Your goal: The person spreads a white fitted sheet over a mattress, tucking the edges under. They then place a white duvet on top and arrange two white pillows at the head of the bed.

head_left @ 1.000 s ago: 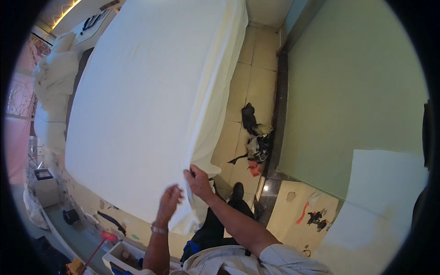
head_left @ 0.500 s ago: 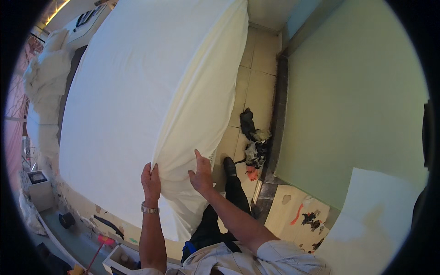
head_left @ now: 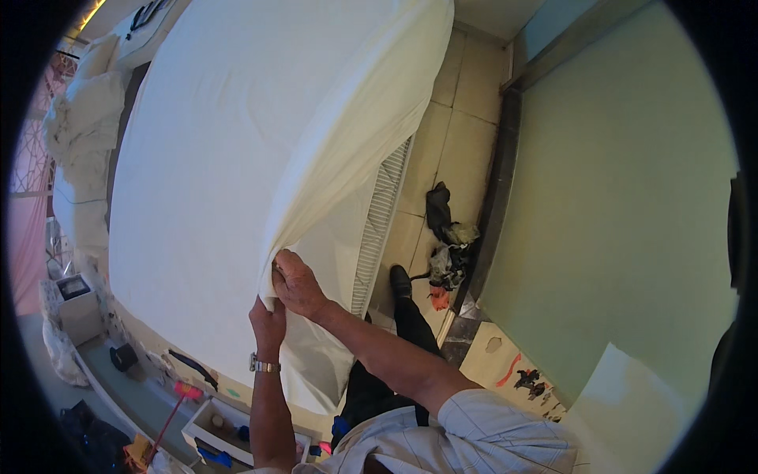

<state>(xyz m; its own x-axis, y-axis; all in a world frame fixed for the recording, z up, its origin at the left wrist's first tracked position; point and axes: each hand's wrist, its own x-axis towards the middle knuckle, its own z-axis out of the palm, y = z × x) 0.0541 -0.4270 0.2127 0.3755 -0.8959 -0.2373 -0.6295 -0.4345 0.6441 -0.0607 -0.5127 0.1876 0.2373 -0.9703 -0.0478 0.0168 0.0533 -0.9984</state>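
Note:
A large white sheet (head_left: 205, 158) lies over a broad flat surface that fills the middle of the view. My right hand (head_left: 298, 286) is closed on the sheet's gathered near edge, just above my left hand (head_left: 268, 322). The left hand, with a metal watch (head_left: 264, 365) at its wrist, grips the same bunched cloth, its fingertips partly hidden by it. To the right of my hands the lifted sheet bares a smooth white surface (head_left: 328, 257) and a ribbed grey-and-white side (head_left: 375, 221).
Right of the covered surface runs a tiled floor (head_left: 466, 87) with dark and clear crumpled plastic (head_left: 448, 265). Beyond stands a pale green panel (head_left: 608, 182). At lower left are a drawer (head_left: 213, 423), a red-headed mallet (head_left: 185, 390) and a white box (head_left: 79, 312).
My right hand has moved left and taken hold of the sheet beside my left hand. The sheet's right edge has lifted, exposing the ribbed side beneath.

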